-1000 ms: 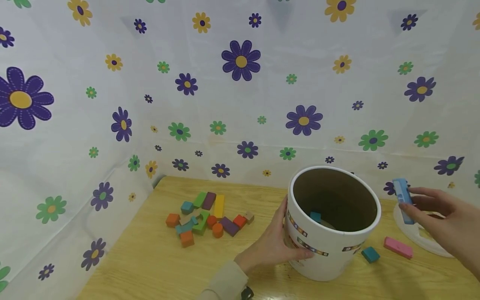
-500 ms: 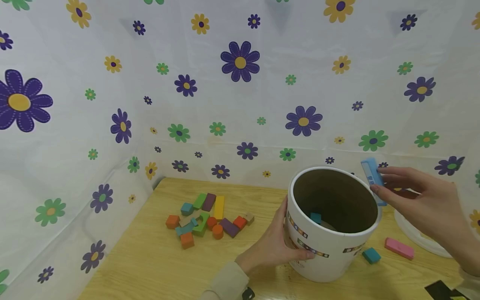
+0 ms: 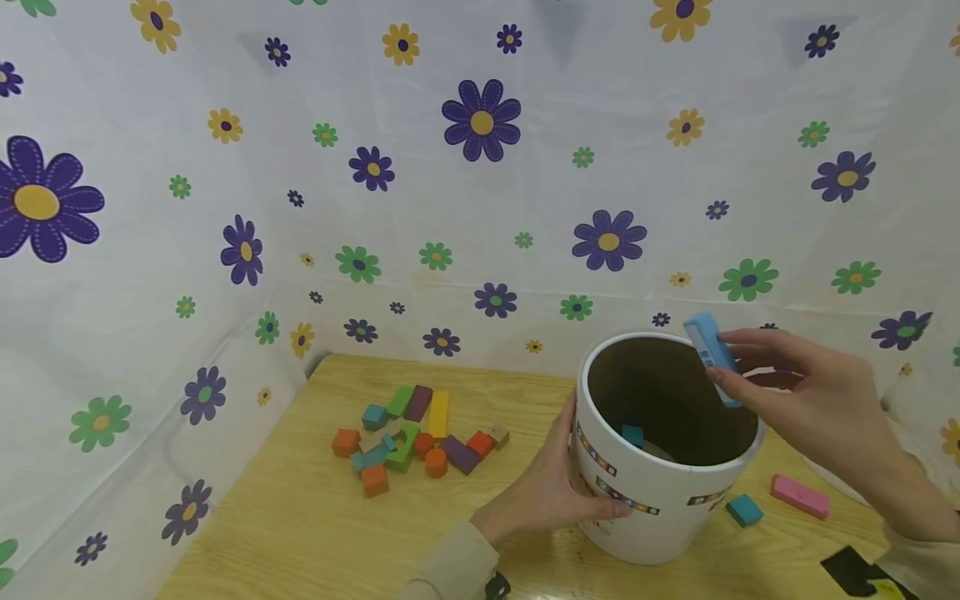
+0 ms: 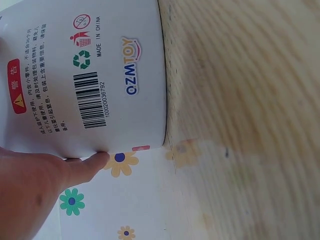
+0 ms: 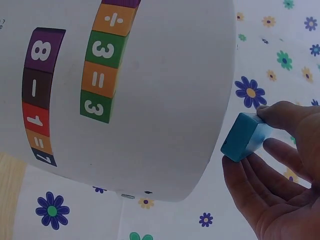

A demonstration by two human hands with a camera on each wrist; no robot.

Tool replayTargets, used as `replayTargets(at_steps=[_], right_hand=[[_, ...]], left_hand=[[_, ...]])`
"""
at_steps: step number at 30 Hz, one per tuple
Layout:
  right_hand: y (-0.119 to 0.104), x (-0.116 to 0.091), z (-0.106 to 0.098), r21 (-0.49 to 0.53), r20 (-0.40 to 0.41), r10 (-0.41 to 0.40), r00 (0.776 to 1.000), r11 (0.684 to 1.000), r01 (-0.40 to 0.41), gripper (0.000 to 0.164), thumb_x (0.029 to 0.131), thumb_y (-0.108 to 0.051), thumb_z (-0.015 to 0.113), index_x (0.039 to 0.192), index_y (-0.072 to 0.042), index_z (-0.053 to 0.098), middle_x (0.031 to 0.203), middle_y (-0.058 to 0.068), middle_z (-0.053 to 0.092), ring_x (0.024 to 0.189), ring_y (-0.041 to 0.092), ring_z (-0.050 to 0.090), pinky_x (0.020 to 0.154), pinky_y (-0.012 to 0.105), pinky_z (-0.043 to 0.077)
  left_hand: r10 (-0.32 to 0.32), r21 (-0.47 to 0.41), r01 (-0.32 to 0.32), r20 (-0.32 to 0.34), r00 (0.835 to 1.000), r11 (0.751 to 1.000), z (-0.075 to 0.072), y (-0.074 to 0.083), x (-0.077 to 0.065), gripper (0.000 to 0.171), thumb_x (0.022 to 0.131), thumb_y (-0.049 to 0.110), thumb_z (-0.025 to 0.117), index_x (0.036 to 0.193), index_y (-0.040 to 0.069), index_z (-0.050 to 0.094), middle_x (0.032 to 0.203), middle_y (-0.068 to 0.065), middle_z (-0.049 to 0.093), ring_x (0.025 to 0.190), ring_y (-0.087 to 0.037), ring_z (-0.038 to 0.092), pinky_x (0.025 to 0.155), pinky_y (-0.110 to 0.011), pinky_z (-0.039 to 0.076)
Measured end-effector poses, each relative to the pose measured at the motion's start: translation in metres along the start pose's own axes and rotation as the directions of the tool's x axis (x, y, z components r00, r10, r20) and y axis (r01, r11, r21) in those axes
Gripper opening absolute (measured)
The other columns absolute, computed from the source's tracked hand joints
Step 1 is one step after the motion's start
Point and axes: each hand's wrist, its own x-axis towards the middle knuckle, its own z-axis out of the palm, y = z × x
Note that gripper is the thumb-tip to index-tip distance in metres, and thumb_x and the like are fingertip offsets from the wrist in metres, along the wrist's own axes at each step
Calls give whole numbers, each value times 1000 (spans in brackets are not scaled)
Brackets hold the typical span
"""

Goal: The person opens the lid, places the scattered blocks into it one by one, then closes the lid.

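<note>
A white cylindrical bucket (image 3: pixel 652 525) with printed number strips stands tilted slightly toward me in the head view. My left hand (image 3: pixel 536 492) grips its left side, thumb across the front and fingers round the back. Over the right part of the bucket's mouth, my right hand (image 3: pixel 813 396) pinches a light blue block (image 3: pixel 705 346) between thumb and fingers. The right wrist view shows that block (image 5: pixel 244 136) just past the bucket's rim. Inside the bucket lies a teal block (image 3: pixel 632 434), beside a pale piece partly hidden by the rim.
Several coloured wooden blocks (image 3: pixel 401 450) lie in a loose group on the wooden table (image 3: pixel 300 533), left of the bucket. A teal block (image 3: pixel 744 510) and a pink block (image 3: pixel 799 496) rest to its right. Behind my right arm lies a white lid-like ring (image 3: pixel 840 475), partly covered.
My right hand has carried the light blue block leftward, from above the white ring at the right to over the bucket's mouth. The left hand and bucket have stayed in place.
</note>
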Motion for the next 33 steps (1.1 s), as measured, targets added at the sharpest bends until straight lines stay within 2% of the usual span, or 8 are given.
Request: replayTargets(at_steps=[3,6,9,21,26,29,30,33], right_hand=[[-1,1,2,-12,-8,-8,1000,1000,8,43,80,0,84,121,-9,73,103,-10,76,81,-17,65,70,4,53],[-3,1,4,-22,-7,-23,1000,999,22,45,80,1,85,122,-8,73,103,12,78,81,-19,63,70,2,52],[-3,1,4,-23,-2,-40,999,999,40,45,79,2,85,122,-6,72,103,22,77,83,-22,61,71,1,51],[2,-1,5,-125,-18,-48,999,991,46,38,84,-8,84,120,-9,73,108,21,76,87,-30,50,73,-4,44],[17,-3,-8,-177,-78,-68,995,983,54,32,86,-2,79,118,-6,74,103,21,77,85,-31,48,74,-6,41],[34,-6,-16,-213,-76,-55,996,976,38,27,88,-1,77,114,-2,74,99,23,76,84,-32,45,74,-8,40],[41,-8,-18,-229,-64,-34,997,973,19,25,89,-2,77,113,0,74,99,25,76,82,-31,46,72,-8,39],[67,-17,-21,-310,15,36,999,950,-30,18,90,-5,76,106,3,74,94,25,75,78,-10,63,63,-2,45]], left_hand=[[3,-2,-3,5,1000,1000,0,-1,0,125,80,35,87,161,46,-7,169,23,5,156,-11,20,127,-62,20],[6,2,-6,6,1000,1000,1,-2,0,126,79,34,88,160,47,-7,168,23,6,155,-11,21,127,-62,20],[6,4,-6,5,1000,1000,1,-2,0,126,79,34,88,160,47,-7,169,22,6,156,-11,21,126,-62,21],[15,10,-15,-2,1000,1000,2,-3,-1,124,80,38,87,160,47,-7,169,22,6,156,-13,20,124,-65,24],[-21,13,21,-9,1000,1000,2,-1,-2,122,81,37,86,159,50,-7,169,24,4,157,-14,19,124,-65,25],[-33,21,33,-15,999,999,1,0,-1,122,81,36,86,158,51,-7,168,25,4,157,-14,19,124,-64,24],[-32,24,32,-15,999,999,1,0,-1,122,81,36,86,159,51,-7,168,25,4,157,-14,19,124,-64,24],[-25,28,25,-15,1000,999,1,1,-1,123,81,34,87,159,50,-7,169,24,5,156,-14,20,125,-64,24]])
